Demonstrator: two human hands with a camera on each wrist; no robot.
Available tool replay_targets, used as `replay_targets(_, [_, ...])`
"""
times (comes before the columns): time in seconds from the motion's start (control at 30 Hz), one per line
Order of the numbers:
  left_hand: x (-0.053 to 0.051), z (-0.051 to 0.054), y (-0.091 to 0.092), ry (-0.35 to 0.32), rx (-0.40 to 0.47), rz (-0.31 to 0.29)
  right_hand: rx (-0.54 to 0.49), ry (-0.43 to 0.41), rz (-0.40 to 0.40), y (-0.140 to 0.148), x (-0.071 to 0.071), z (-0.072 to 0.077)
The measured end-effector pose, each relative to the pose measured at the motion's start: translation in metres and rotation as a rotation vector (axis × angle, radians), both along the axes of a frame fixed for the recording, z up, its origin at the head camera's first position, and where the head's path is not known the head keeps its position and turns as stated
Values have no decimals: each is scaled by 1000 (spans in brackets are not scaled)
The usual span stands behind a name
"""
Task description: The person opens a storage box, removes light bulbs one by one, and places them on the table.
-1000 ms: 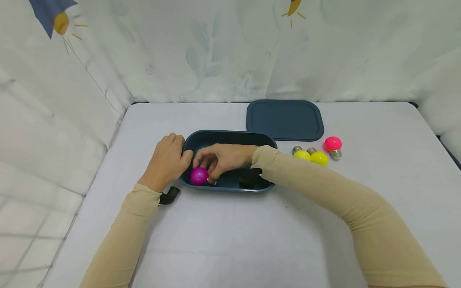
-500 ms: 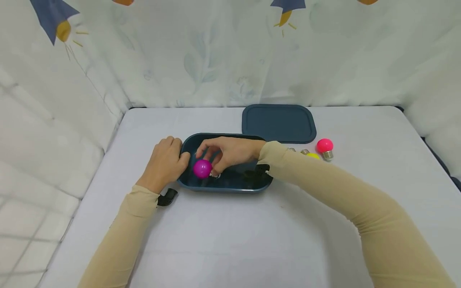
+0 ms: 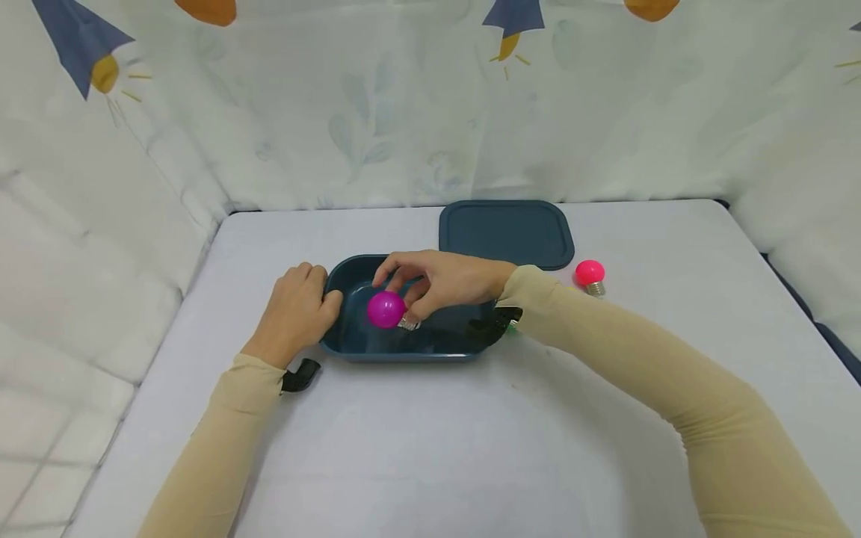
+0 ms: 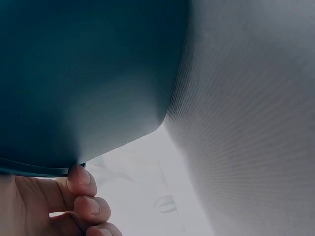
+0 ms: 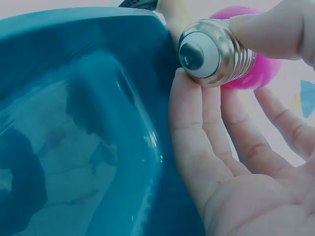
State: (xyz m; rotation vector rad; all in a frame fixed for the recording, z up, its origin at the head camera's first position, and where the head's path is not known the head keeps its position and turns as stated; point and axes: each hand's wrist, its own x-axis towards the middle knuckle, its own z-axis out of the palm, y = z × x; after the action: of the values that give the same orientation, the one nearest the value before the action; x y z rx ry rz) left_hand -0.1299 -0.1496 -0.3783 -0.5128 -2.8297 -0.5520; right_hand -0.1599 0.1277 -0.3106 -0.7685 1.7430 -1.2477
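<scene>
A dark blue rectangular box [image 3: 397, 357] stands on the white table. My left hand [image 3: 294, 310] grips its left end at the rim; in the left wrist view the curled fingers [image 4: 89, 206] lie against the rim's edge. Over the box's left half, my right hand [image 3: 449, 280] pinches a magenta light bulb [image 3: 386, 309] by its metal screw base. The right wrist view shows the thumb on the ridged base [image 5: 216, 54] of that bulb, the other fingers below it, and the box wall beside the hand.
The flat dark blue lid [image 3: 506, 233] lies behind the box. To the right rests a pink bulb [image 3: 590, 272] with a silver base. A sliver of yellow bulb [image 3: 576, 282] shows above the right sleeve, which hides the rest. Curtains close off the back and sides.
My right hand has lifted the magenta bulb up inside the box and shifted it a little right. The left hand keeps its grip on the box. The head view has tilted up and turned right.
</scene>
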Motion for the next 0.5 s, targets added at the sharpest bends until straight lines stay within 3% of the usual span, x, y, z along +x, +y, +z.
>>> replay_targets(0.5, [-1,0,1,-4,9,-3,-94,19,-176,46,7,12])
